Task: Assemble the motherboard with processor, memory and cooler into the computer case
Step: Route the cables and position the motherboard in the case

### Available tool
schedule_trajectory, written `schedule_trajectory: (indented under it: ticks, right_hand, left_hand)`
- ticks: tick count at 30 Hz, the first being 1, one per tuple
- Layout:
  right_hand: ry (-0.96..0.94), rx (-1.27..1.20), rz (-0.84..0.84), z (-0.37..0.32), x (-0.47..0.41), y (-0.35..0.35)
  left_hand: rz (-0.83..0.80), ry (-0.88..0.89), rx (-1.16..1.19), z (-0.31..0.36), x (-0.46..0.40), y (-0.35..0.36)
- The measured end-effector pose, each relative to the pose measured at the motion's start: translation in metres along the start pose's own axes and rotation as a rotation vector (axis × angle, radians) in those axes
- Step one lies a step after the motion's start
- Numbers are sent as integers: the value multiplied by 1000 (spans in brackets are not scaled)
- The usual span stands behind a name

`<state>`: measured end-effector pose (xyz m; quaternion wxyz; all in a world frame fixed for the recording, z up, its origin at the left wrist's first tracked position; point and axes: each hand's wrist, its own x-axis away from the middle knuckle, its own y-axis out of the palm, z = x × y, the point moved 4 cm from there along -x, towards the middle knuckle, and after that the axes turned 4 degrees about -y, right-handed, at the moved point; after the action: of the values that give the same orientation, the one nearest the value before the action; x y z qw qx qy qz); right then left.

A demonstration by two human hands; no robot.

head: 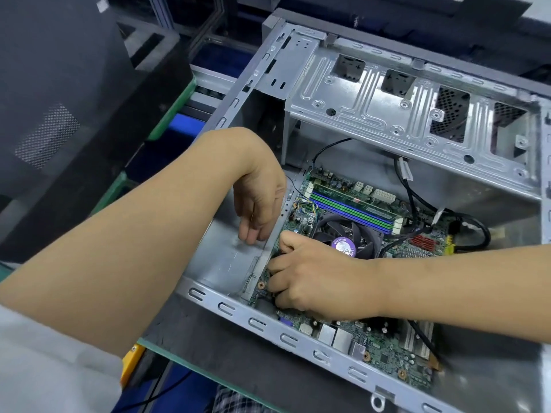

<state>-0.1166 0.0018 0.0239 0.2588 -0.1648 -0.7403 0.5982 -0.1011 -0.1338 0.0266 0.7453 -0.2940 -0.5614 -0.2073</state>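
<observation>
A grey metal computer case (298, 341) lies open on its side. Inside it sits the green motherboard (378, 356), carrying a black cooler fan (351, 231) with a purple label and a memory stick (354, 204) in green and blue slots. My right hand (310, 278) lies on the board's left part beside the cooler, fingers curled down at the board's edge; what they hold is hidden. My left hand (259, 204) hangs over the case's left inner wall, fingers loosely bent and touching the metal, holding nothing.
The drive cage (387, 108) spans the case's far side. Black cables (417, 198) run from it down to the board's right part. A black monitor back (59, 114) stands at the left. The green-edged bench (167, 347) holds the case.
</observation>
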Motion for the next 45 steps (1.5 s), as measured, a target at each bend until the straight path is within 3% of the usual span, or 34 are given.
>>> schedule_trajectory:
  ticks: [3, 6, 9, 11, 15, 19, 24, 28, 31, 34, 39, 45]
  right_hand:
    - [3, 25, -17, 0, -1, -1]
    - [7, 66, -26, -3, 1, -5]
    - [86, -76, 177, 1, 24, -30]
    - [246, -182, 274, 7, 56, -39]
    - [534, -140, 41, 10, 103, -35]
    - [692, -90, 5, 30, 118, -32]
    - [815, 31, -549, 42, 155, -27]
    - [895, 105, -729, 37, 167, -25]
    - [915, 147, -696, 39, 165, -25]
    - [1003, 149, -554, 37, 161, -22]
    - [1072, 23, -509, 37, 140, -3]
    - [1447, 55, -233, 53, 149, -25]
  left_hand:
    - [305, 28, 18, -5, -2, -18]
    - [602, 182, -6, 4, 2, -31]
    - [550, 356, -44, 21, 4, -23]
    - [535, 393, -99, 28, 1, -19]
    - [525, 377, -135, 27, -2, -18]
    - [493, 352, -125, 26, -1, -14]
    - [575, 345, -292, 34, -6, -8]
    - [692, 287, -294, 31, -2, -18]
    - [724, 292, -309, 27, -3, -22]
    - [705, 303, -305, 26, -5, -22]
    - [651, 354, -295, 28, -4, -20]
    - [579, 371, -327, 31, -5, -17]
